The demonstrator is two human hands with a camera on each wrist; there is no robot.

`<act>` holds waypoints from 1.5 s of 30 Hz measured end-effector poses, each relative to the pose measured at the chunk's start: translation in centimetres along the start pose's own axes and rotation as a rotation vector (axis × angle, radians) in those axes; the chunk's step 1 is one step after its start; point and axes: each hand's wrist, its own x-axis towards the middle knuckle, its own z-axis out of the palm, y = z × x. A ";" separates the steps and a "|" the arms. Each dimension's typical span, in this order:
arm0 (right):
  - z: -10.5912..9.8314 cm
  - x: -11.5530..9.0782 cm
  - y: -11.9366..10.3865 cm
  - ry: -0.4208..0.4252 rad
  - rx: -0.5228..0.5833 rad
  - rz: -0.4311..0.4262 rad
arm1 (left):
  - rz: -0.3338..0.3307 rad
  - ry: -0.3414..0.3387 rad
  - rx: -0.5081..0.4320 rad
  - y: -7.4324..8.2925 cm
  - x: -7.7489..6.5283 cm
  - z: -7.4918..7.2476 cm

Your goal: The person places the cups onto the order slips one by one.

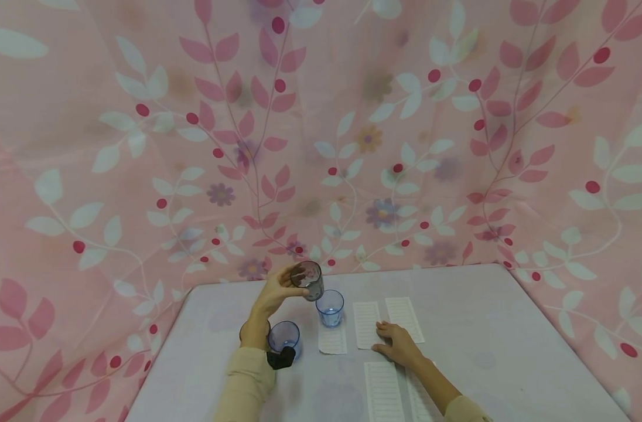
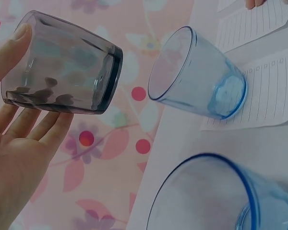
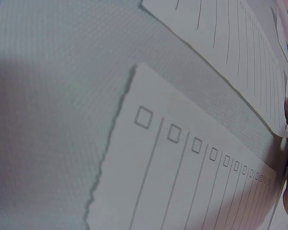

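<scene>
My left hand (image 1: 272, 295) holds a smoky grey glass (image 1: 314, 287) tilted above the table's far side. In the left wrist view the thumb lies on one side of the grey glass (image 2: 62, 67) and the fingers on the other. A blue glass (image 1: 330, 316) stands upright on a lined paper sheet (image 1: 333, 341), just below the held one. Close to my left wrist is a second blue glass (image 1: 284, 337). My right hand (image 1: 402, 346) rests with loosely bent fingers over the lined sheets; its fingertips touch near the edge of one sheet (image 1: 367, 325).
Partly hidden behind my left wrist is another glass (image 1: 245, 333), its rim brownish. More lined sheets lie to the right: one far back (image 1: 403, 316), one in front (image 1: 382, 390), another under my right forearm (image 1: 422, 401). A patterned pink curtain (image 1: 321, 146) surrounds the white table (image 1: 511, 351).
</scene>
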 end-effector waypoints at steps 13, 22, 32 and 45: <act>0.0 -0.1 0.0 0.002 0.001 -0.012 | -0.010 0.015 -0.021 -0.3 1.6 2.3; 0.0 0.0 0.0 -0.003 0.003 0.006 | -0.034 0.010 -0.039 -0.5 2.8 4.0; 0.0 -0.1 -0.1 0.004 0.004 0.015 | -0.044 -0.002 -0.064 -0.8 3.5 5.7; 0.0 -0.2 -0.2 0.012 0.007 0.024 | -0.090 0.019 -0.035 -2.1 4.7 8.0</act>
